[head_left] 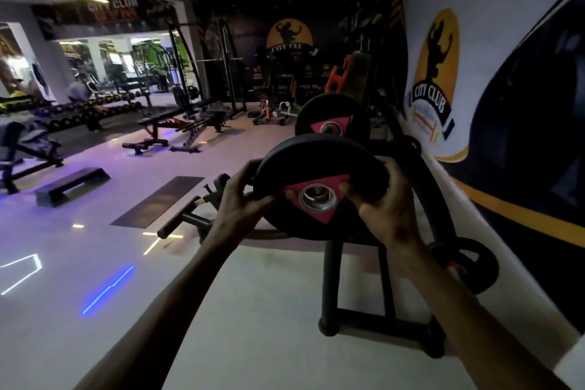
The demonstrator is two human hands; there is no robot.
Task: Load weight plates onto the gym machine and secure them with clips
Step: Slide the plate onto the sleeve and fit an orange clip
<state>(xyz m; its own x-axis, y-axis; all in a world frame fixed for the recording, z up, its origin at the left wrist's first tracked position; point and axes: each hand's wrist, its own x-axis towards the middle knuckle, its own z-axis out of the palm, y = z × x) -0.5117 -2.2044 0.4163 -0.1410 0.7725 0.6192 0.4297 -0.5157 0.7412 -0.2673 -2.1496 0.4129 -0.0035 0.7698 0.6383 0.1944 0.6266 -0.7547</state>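
A black weight plate [319, 165] with a pink triangular centre and a metal-ringed hole fills the middle of the head view. My left hand [243, 196] grips its left rim and my right hand [384, 199] grips its right rim, thumbs on the face. The end of a sleeve shows inside the hole. A second black plate [332, 114] with the same pink centre sits farther back on the far side of the black machine frame [330, 279]. No clip is visible.
Another plate [468, 266] hangs low by the wall on the right. The machine's foot bars [380, 329] lie on the floor below me. A handle bar [177, 225] juts left. A mat [158, 203], a step platform [72, 185] and benches stand farther left.
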